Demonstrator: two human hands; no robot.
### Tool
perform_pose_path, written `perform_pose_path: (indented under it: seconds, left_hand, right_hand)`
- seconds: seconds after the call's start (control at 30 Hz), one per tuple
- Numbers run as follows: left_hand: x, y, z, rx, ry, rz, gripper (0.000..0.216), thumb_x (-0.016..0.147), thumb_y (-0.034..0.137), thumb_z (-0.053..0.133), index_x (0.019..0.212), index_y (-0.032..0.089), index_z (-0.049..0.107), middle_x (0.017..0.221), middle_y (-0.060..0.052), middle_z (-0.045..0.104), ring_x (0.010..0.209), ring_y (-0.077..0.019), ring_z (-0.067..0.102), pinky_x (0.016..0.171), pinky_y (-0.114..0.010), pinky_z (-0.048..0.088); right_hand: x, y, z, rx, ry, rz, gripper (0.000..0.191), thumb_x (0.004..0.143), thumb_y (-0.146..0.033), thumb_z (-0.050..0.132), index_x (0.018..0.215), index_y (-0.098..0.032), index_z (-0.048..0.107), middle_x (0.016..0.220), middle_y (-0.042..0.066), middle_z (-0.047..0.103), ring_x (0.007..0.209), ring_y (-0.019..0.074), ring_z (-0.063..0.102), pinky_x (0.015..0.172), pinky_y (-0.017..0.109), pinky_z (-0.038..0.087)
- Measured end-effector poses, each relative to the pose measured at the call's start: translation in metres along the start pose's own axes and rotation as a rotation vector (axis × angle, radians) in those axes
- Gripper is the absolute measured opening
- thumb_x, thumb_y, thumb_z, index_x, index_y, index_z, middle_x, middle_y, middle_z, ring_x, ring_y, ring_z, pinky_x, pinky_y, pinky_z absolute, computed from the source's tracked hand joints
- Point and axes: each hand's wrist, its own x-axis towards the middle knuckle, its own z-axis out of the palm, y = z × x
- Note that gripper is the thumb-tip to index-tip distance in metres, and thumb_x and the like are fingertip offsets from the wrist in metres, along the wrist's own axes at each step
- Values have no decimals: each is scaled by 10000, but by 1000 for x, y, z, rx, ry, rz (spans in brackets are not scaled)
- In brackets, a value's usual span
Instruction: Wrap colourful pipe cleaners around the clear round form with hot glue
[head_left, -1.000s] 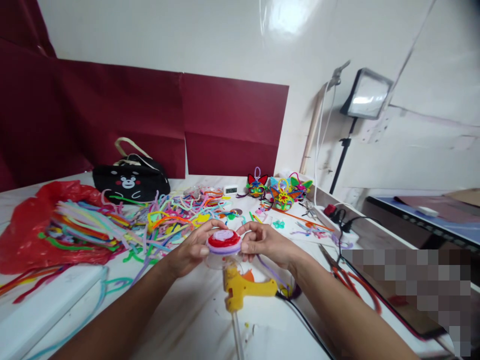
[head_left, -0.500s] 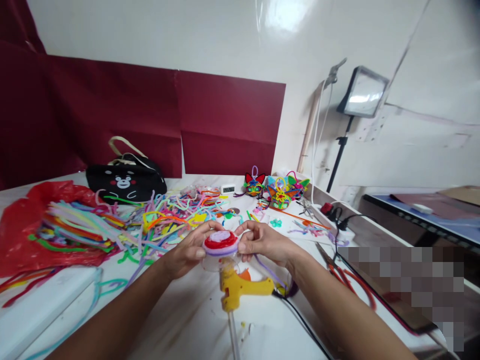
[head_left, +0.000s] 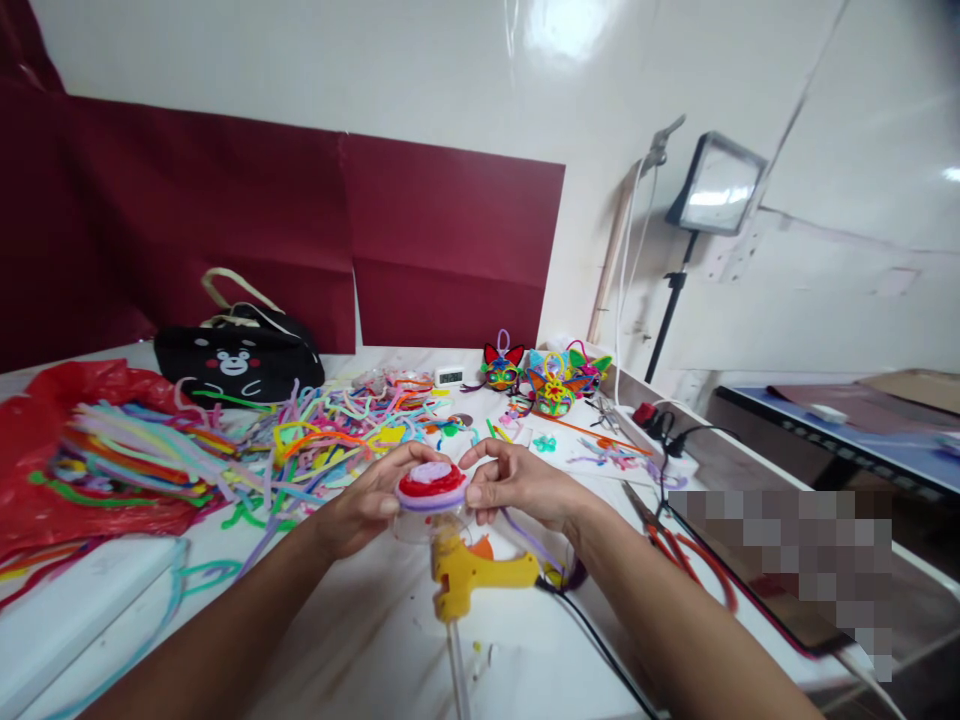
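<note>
My left hand [head_left: 360, 505] grips the left side of a clear plastic dome [head_left: 411, 527], thumb and fingers around it. Coiled on its top are red pipe cleaner [head_left: 421, 484] rings about a pale purple middle, with a purple ring [head_left: 427, 500] round the outside. At the right edge of the coil, my right hand [head_left: 517, 485] pinches a purple pipe cleaner [head_left: 523, 537], whose loose tail hangs below the fingers. Just under the dome lies a yellow glue gun [head_left: 480, 572] with a clear glue stick [head_left: 456, 670] at its rear; the dome partly hides its upper end.
Loose pipe cleaners [head_left: 322, 440] pile up at left, some on a red plastic bag [head_left: 30, 460]. A black bag [head_left: 232, 360], a small digital clock [head_left: 450, 377] and several finished cat-like ornaments [head_left: 553, 390] stand behind. Red-handled scissors [head_left: 694, 560] and a power strip [head_left: 675, 462] are at right.
The whole scene has shifted slightly left as the camera turned. Both hands keep hold, and my right index finger is a little more raised from the coil.
</note>
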Motion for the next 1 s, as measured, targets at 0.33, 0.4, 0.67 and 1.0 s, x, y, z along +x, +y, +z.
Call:
perform_pose_path:
  seconds: [0.33,0.4,0.67,1.0]
  left_hand:
    - [1,2,1,-7,31,-16,545,606,294,834,1112,176,670,995,-73,719,819,-206,662,704,-253,498]
    - [1,3,2,-12,24,-22,542,608,301,837,1110,180,672,995,-67,721,799,-197,662,692,-248,500]
    - [0,3,2,-19,-11,-30,548,631,323,827,1132,181,659,1018,-66,725,863,-206,671,760,-269,506]
    - [0,3,2,-17,-22,-22,548,634,337,831,1129,175,662,996,-59,715,865,-194,655,746,-246,490]
  right_hand:
    - [0,1,1,3,-21,-3,671,510,-472,936,966,-186,535,590,-57,688,474,105,609,524,224,483]
    - [0,1,2,7,-26,-1,670,513,-471,935,969,-188,534,587,-59,687,475,105,610,528,226,487]
    - [0,2,2,19,-37,5,682,504,-467,940,977,-184,537,603,-58,695,466,97,608,517,217,485]
    - [2,6,0,16,-58,-11,657,524,-445,939,978,-183,543,604,-59,698,462,95,609,499,209,490]
